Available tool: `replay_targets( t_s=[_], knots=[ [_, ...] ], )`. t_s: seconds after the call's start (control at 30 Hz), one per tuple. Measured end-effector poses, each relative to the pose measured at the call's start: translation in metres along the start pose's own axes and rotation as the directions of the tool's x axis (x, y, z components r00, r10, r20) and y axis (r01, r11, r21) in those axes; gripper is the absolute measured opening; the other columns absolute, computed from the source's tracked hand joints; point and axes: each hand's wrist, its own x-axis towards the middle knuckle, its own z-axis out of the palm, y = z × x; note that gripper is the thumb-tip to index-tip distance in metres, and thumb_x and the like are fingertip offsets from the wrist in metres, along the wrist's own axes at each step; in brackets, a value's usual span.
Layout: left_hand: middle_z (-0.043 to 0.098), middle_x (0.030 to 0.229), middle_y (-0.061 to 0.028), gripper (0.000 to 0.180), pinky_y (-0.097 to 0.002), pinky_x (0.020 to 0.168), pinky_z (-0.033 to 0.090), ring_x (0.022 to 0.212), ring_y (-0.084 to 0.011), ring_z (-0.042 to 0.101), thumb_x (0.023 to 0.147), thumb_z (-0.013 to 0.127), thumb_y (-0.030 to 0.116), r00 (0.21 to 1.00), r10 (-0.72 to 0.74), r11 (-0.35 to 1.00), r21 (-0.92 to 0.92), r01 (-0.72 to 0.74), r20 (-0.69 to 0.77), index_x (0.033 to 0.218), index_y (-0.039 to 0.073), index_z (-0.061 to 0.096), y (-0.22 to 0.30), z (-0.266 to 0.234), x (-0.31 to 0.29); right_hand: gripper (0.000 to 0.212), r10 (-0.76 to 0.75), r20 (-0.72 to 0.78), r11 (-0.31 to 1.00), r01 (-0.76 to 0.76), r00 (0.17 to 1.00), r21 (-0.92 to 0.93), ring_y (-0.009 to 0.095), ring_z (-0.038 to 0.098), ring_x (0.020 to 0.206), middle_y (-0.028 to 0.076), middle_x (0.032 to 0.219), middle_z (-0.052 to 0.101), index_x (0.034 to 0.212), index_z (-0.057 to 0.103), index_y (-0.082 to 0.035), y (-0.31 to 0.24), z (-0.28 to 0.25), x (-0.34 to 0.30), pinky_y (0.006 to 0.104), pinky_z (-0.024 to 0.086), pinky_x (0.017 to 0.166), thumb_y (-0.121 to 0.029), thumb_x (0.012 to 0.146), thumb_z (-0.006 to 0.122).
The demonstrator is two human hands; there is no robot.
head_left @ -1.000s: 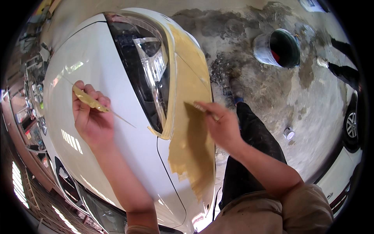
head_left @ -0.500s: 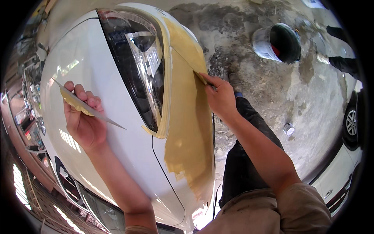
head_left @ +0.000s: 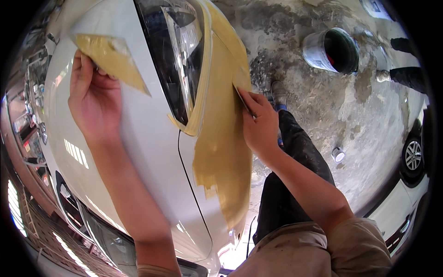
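Fisheye rim blacks out the corners; the spreader blade [head_left: 241,96] in the right hand [head_left: 259,123] is mostly hidden behind the fingers, only a thin dark edge shows. Upper edge of the putty board [head_left: 110,56] blurs into glare, and the car's lower front is cut off at the bottom of the frame. Setting is a workshop floor [head_left: 318,106], rough stained concrete, to the right of the white car [head_left: 138,152]; a grey bucket [head_left: 333,50] with dark inside stands on it well right of the headlight [head_left: 177,55], a small tin [head_left: 338,154] lies further down, and another white vehicle [head_left: 406,184] sits at the far right edge. Yellow-tan filler [head_left: 224,152] covers the car's fender strip just right of the headlight, smooth and wet-looking, ragged at its lower end. Right hand grips the spreader, its edge touching the filler's right margin. Left hand [head_left: 90,99] is closed on the putty board, a flat sheet smeared with the same filler, held over the hood left of the headlight.
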Motion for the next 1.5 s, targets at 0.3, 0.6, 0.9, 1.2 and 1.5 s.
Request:
replay_targets(
  t_s=[0.3,0.6,0.9,1.2,1.5],
  knots=[
    [0.065,0.105,-0.0082,0.019,-0.0285,0.084,0.05,0.082,-0.0137,0.056,0.1,0.052,0.006,1.0,0.031,0.999,0.014,-0.03,-0.004,0.115,-0.004,0.055,-0.003,-0.001,0.011,0.06,-0.247,0.052,0.96,0.252,0.968,-0.126,0.036,0.055,0.111,0.013,0.121,0.061,0.128,0.064,-0.012,0.002,-0.01,-0.082,0.0433,0.046,0.095,0.006,0.071,0.055],
    [0.065,0.106,-0.0091,0.021,-0.0284,0.083,0.051,0.083,-0.0152,0.057,0.098,0.055,0.007,0.998,0.057,0.996,0.065,-0.055,-0.03,0.114,-0.005,0.057,-0.003,-0.01,0.015,0.063,-0.438,0.223,0.869,0.474,0.871,-0.143,0.034,0.051,0.114,0.01,0.126,0.057,0.128,0.063,-0.012,0.011,-0.022,-0.183,0.0512,0.041,0.097,-0.005,0.065,0.065],
    [0.062,0.11,-0.0084,0.029,-0.0289,0.08,0.049,0.088,-0.0164,0.058,0.099,0.054,0.009,0.999,0.032,0.995,0.095,-0.031,-0.014,0.126,-0.002,0.052,-0.002,-0.002,0.005,0.058,-0.487,0.444,0.819,0.57,0.752,-0.068,0.026,0.057,0.114,0.008,0.119,0.063,0.119,0.07,-0.017,0.018,-0.085,-0.178,0.0463,0.042,0.101,-0.001,0.063,0.065],
    [0.059,0.106,-0.0092,0.031,-0.0276,0.08,0.05,0.09,-0.0162,0.06,0.099,0.052,0.008,0.999,0.005,0.997,0.077,-0.002,-0.036,0.129,-0.001,0.046,-0.002,0.007,-0.006,0.042,0.199,0.109,0.972,-0.21,0.974,0.107,0.03,0.065,0.072,0.022,0.09,0.068,0.121,0.068,-0.012,0.013,-0.041,0.06,0.0349,0.049,0.071,-0.007,0.086,0.046],
    [0.053,0.104,-0.0085,0.039,-0.0321,0.081,0.05,0.089,-0.0183,0.057,0.096,0.057,0.008,0.993,-0.013,0.998,0.055,0.02,-0.119,0.131,0.0,0.043,0.003,0.003,-0.005,0.045,0.17,0.135,0.981,-0.181,0.976,0.07,0.034,0.065,0.087,0.022,0.098,0.067,0.122,0.068,-0.012,0.0,-0.011,0.082,0.0403,0.05,0.081,-0.006,0.084,0.045]
  ],
)
